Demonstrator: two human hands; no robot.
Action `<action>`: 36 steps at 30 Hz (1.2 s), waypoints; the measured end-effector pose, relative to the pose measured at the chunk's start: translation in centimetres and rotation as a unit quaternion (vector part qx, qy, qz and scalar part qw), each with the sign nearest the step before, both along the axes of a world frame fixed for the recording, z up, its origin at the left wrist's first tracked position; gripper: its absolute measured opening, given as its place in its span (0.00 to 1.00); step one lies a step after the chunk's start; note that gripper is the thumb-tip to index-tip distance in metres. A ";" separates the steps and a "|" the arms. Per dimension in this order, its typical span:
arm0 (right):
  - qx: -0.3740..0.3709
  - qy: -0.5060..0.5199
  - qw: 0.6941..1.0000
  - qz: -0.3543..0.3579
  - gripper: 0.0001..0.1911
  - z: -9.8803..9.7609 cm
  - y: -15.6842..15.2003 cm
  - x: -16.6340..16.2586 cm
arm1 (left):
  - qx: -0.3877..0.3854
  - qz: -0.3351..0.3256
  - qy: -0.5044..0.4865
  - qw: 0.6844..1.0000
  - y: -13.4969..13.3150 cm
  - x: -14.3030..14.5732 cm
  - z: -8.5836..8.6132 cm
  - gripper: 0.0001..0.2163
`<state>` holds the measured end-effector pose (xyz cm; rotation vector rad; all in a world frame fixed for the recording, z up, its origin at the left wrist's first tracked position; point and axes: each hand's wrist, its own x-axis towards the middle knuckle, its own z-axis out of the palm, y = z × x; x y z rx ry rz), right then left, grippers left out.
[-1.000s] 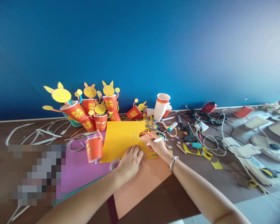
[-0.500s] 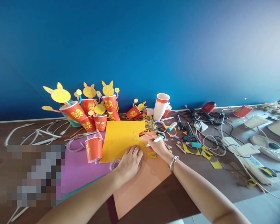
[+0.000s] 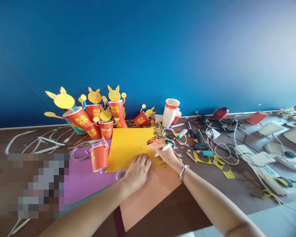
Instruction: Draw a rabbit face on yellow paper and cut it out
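Note:
My left hand [image 3: 137,171] lies flat with fingers spread on the near edge of a yellow paper sheet [image 3: 127,145], pressing it down. My right hand [image 3: 168,155] is closed around a white pen [image 3: 163,149], its tip resting on the sheet's right edge beside small drawn circles. A silver bracelet [image 3: 183,172] sits on my right wrist. An orange sheet [image 3: 150,194] and a purple sheet [image 3: 86,179] lie beneath the yellow one. A roll of clear tape [image 3: 121,173] rests just left of my left hand.
Red paper cups with yellow rabbit faces [image 3: 93,113] cluster at the back left; one red cup [image 3: 99,158] stands by the yellow sheet. Stacked white cups [image 3: 171,112], a glue gun [image 3: 199,142], tangled cables [image 3: 224,144], a power strip [image 3: 268,174] and yellow scraps crowd the right.
The pen in my right hand has shifted very slightly along the yellow sheet's edge. My left hand has stayed in place.

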<state>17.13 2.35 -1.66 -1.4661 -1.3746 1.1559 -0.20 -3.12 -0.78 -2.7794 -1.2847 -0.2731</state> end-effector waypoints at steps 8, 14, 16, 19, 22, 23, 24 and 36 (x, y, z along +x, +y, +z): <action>0.007 -0.001 1.000 -0.014 0.07 0.2 -0.1 0.2 | -0.003 0.004 0.002 1.000 0.0 0.1 0.5 0.12; 0.003 0.001 1.000 -0.004 0.07 -0.4 0.1 0.1 | -0.009 0.002 -0.009 1.000 0.0 0.1 0.3 0.11; 0.003 -0.002 1.000 -0.011 0.07 -0.8 0.2 0.2 | -0.012 0.001 -0.017 1.000 0.0 0.1 0.3 0.11; -0.004 0.006 1.000 -0.017 0.07 -1.0 0.2 0.2 | -0.013 0.001 -0.024 1.000 0.0 0.1 0.3 0.10; -0.018 0.029 0.999 -0.018 0.07 -0.7 0.1 0.0 | -0.008 0.002 -0.016 1.000 0.0 0.1 0.3 0.10; -0.021 0.034 0.999 -0.020 0.07 -0.6 0.1 -0.1 | -0.007 0.002 -0.013 1.000 0.0 0.1 0.3 0.10; -0.022 0.036 0.999 -0.021 0.07 -0.4 0.0 -0.1 | -0.007 0.002 -0.013 1.000 0.0 0.1 0.3 0.10; 0.033 0.009 0.999 -0.010 0.10 -0.5 0.1 0.1 | -0.012 0.003 -0.032 0.999 0.0 0.0 0.0 0.10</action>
